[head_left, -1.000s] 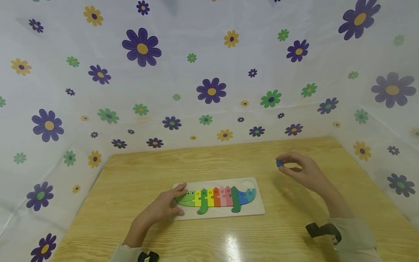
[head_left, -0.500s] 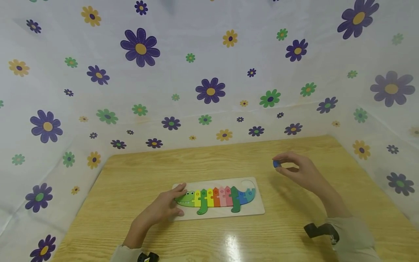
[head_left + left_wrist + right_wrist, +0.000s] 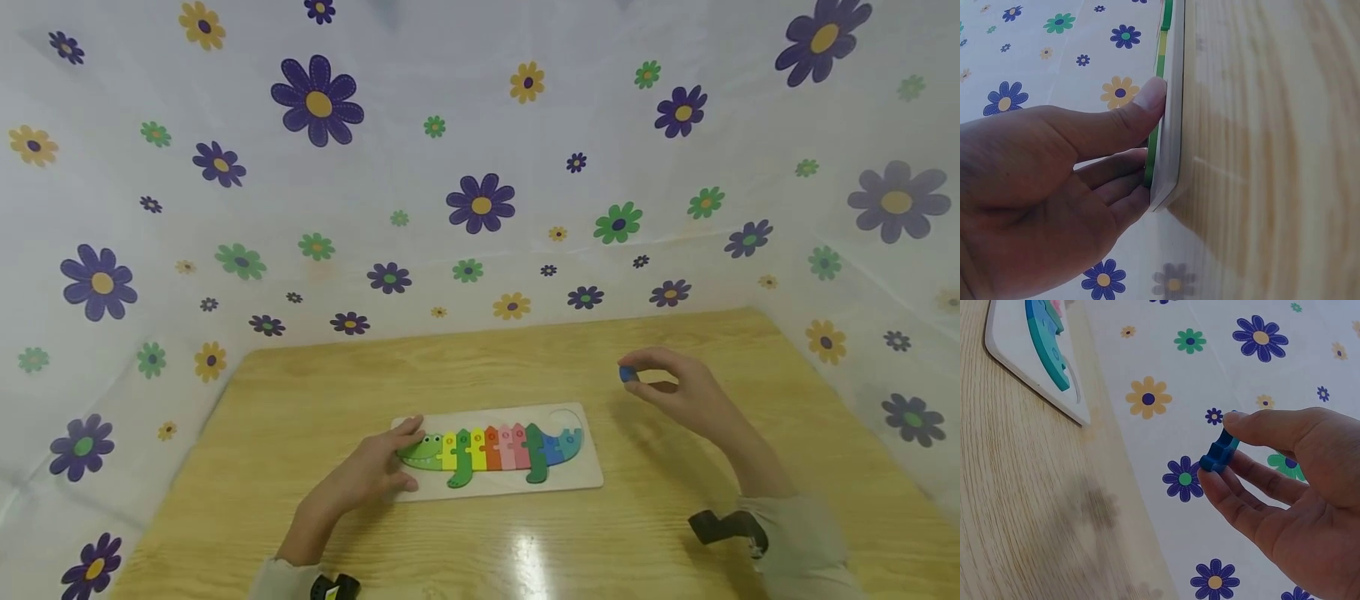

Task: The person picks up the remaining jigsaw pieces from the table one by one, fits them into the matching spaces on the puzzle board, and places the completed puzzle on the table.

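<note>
A crocodile puzzle (image 3: 519,451) in several colours lies on its pale wooden board (image 3: 577,477) on the table. At the board's left end, by the green head piece (image 3: 423,452), my left hand (image 3: 360,479) rests with thumb and fingers spread; the left wrist view shows the thumb (image 3: 1147,100) touching the board's face. A small blue puzzle piece (image 3: 1219,453) with a notched edge is pinched between the thumb and fingers of my right hand (image 3: 690,392), above the table to the right of the board. An outlined bare spot (image 3: 564,418) shows at the tail end.
The wood-grain table (image 3: 465,533) extends around the board. White cloth (image 3: 420,167) printed with flowers rises behind the table and at both sides. Straps with black devices (image 3: 723,529) sit at both wrists, over light sleeves (image 3: 798,537).
My right hand has moved slightly left toward the board, with the blue puzzle piece still pinched. My left hand stays at the board's left end. The head view has shifted a little.
</note>
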`<action>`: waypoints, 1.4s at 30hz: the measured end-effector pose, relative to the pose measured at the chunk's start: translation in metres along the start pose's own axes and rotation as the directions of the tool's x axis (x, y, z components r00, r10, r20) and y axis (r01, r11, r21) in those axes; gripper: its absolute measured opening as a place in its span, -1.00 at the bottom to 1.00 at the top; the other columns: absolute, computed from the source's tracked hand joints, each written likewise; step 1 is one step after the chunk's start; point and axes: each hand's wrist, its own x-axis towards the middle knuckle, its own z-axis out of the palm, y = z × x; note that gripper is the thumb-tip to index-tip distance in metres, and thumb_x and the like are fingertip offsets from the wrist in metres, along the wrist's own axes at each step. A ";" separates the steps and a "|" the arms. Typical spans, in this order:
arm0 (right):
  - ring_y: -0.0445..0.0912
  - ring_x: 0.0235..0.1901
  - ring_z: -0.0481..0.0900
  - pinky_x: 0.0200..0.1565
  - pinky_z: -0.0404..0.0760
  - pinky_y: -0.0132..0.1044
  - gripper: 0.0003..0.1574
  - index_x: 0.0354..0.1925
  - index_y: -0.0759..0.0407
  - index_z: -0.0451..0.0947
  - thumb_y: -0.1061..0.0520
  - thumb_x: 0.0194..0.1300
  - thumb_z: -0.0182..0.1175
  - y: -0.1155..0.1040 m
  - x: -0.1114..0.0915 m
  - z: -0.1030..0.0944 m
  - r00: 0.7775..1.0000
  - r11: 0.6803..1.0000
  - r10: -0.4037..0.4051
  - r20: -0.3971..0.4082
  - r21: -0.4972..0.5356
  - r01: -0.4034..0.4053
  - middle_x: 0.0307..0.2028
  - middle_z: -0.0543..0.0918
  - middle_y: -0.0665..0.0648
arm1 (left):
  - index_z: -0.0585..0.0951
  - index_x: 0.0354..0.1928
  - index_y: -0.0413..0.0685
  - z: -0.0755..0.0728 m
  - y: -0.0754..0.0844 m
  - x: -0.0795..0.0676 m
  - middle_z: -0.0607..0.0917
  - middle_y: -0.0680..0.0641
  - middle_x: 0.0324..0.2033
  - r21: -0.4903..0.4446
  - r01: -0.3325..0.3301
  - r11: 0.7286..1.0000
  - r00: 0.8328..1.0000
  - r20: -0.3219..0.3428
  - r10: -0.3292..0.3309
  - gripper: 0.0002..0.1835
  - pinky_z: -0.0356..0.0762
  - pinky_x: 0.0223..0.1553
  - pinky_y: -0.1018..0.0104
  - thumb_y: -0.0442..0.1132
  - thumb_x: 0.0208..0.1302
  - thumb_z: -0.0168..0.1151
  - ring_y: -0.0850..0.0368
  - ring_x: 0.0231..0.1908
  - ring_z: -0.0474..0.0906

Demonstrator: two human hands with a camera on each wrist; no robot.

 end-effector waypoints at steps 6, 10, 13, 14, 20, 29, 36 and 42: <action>0.15 0.03 0.66 0.00 0.74 -0.20 -0.64 0.11 0.28 0.63 0.29 0.36 0.35 -0.003 0.000 0.002 1.000 1.000 -0.003 -0.004 -0.008 0.003 0.09 0.67 0.25 | 0.43 0.42 -0.32 -0.002 -0.001 0.002 0.20 -0.22 0.54 0.022 0.001 1.000 1.000 -0.002 -0.001 -0.24 0.11 0.47 -0.14 -0.33 0.18 0.49 -0.21 0.53 0.08; 0.14 0.04 0.66 0.00 0.74 -0.18 -0.65 0.11 0.25 0.64 0.28 0.36 0.35 -0.002 0.000 0.002 1.000 1.000 -0.004 0.005 0.000 0.004 0.09 0.67 0.24 | 0.42 0.42 -0.31 -0.001 -0.001 0.002 0.19 -0.21 0.55 0.009 0.012 1.000 1.000 0.004 -0.012 -0.23 0.10 0.48 -0.12 -0.33 0.17 0.50 -0.20 0.54 0.07; 0.14 0.04 0.66 -0.01 0.74 -0.21 -0.65 0.10 0.25 0.64 0.28 0.36 0.36 -0.001 0.001 0.003 1.000 1.000 -0.008 0.008 -0.001 0.008 0.08 0.68 0.23 | 0.42 0.42 -0.34 -0.002 0.000 0.001 0.19 -0.23 0.54 0.000 0.005 1.000 1.000 0.005 -0.005 -0.23 0.09 0.48 -0.14 -0.33 0.16 0.50 -0.23 0.53 0.07; 0.14 0.04 0.66 -0.01 0.74 -0.22 -0.65 0.10 0.26 0.64 0.28 0.36 0.36 -0.001 0.001 0.003 1.000 1.000 -0.012 0.008 -0.002 0.012 0.08 0.68 0.23 | 0.42 0.42 -0.34 -0.002 -0.001 0.000 0.19 -0.24 0.54 0.001 0.002 1.000 1.000 0.006 -0.002 -0.23 0.09 0.48 -0.15 -0.33 0.17 0.50 -0.23 0.53 0.07; 0.13 0.01 0.65 -0.05 0.75 -0.27 -0.64 0.11 0.26 0.64 0.30 0.35 0.35 0.000 0.000 0.002 0.999 0.999 -0.034 -0.006 -0.017 0.034 0.07 0.68 0.23 | 0.41 0.41 -0.38 -0.003 -0.002 -0.001 0.19 -0.29 0.53 0.005 -0.030 1.000 1.000 0.005 0.030 -0.24 0.10 0.46 -0.16 -0.34 0.19 0.48 -0.27 0.52 0.08; 0.10 0.00 0.64 -0.05 0.76 -0.20 -0.64 0.10 0.24 0.66 0.31 0.34 0.36 -0.005 0.000 0.002 0.999 0.998 -0.050 -0.017 -0.031 0.049 0.06 0.67 0.22 | 0.41 0.42 -0.37 -0.003 -0.004 -0.001 0.19 -0.28 0.54 0.000 -0.022 1.000 1.000 0.002 0.022 -0.24 0.10 0.46 -0.17 -0.35 0.19 0.48 -0.26 0.53 0.07; 0.10 -0.02 0.65 -0.09 0.77 -0.21 -0.68 0.06 0.25 0.67 0.31 0.33 0.37 -0.008 0.002 0.008 0.999 0.998 -0.054 -0.004 -0.017 0.054 0.04 0.66 0.22 | 0.41 0.42 -0.38 -0.004 -0.006 -0.002 0.19 -0.27 0.54 -0.005 -0.034 0.999 0.999 -0.001 0.034 -0.24 0.10 0.46 -0.17 -0.35 0.19 0.48 -0.25 0.53 0.07; 0.10 -0.02 0.65 -0.09 0.77 -0.24 -0.69 0.06 0.24 0.66 0.29 0.36 0.35 -0.010 0.000 0.012 0.999 0.998 -0.048 0.005 -0.028 0.048 0.04 0.65 0.21 | 0.42 0.41 -0.37 -0.003 -0.005 -0.001 0.20 -0.27 0.53 0.006 -0.035 0.999 0.999 -0.007 0.035 -0.23 0.11 0.46 -0.17 -0.36 0.17 0.50 -0.26 0.53 0.08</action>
